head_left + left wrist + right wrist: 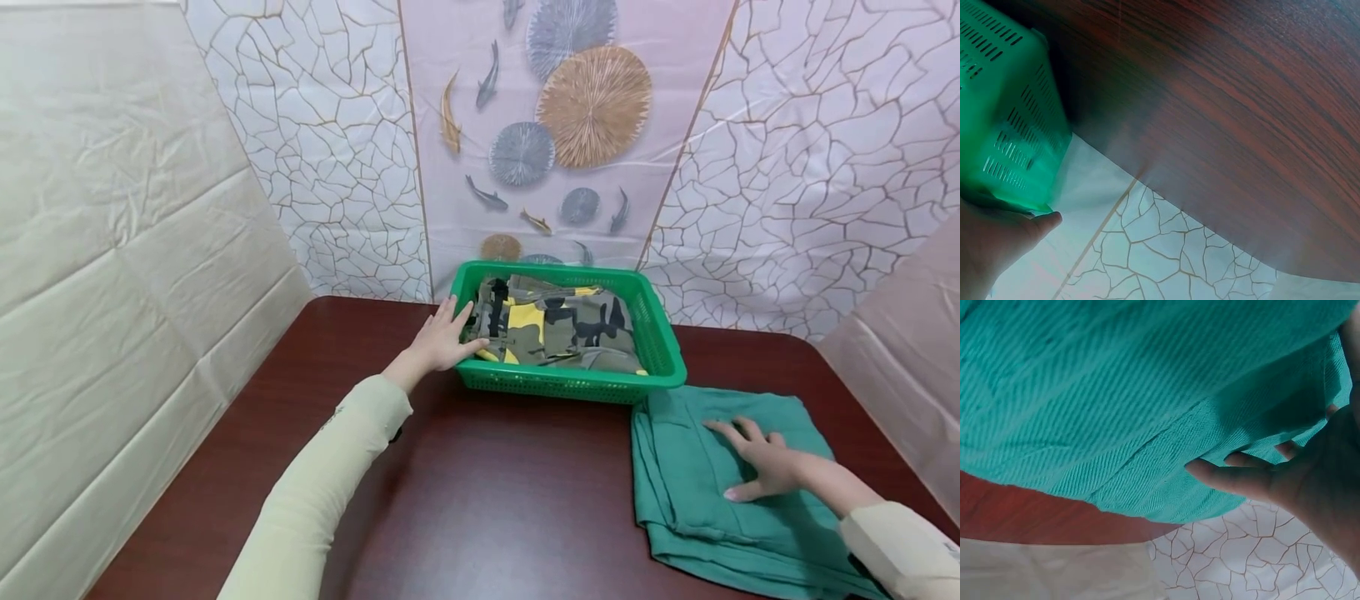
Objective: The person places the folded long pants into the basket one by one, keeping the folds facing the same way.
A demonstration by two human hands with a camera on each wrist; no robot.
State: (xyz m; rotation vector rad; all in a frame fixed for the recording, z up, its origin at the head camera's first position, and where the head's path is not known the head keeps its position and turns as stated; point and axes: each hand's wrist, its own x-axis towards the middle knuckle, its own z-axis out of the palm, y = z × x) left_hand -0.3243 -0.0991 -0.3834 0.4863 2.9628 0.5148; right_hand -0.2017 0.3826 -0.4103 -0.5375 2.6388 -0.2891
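Observation:
A green plastic basket (pixel 570 382) stands toward the back of the table and holds a folded camouflage garment (pixel 558 325) in grey, black and yellow. My left hand (pixel 442 337) is at the basket's left rim with fingers spread and thumb over the front left corner. In the left wrist view, part of that hand shows beside the slotted basket wall (pixel 1013 137). On the right lies a folded green garment (pixel 720 500), its layers stacked and partly tucked against the basket's front right corner. My right hand (pixel 768 467) is over it, fingers loosely bent and spread, gripping nothing.
The dark reddish-brown table (pixel 487 492) has rounded back corners. A patterned cloth backdrop (pixel 525 208) with fish and round motifs hangs right behind the basket. Pale fabric (pixel 135 275) walls the left side, and similar fabric (pixel 900 367) lines the right.

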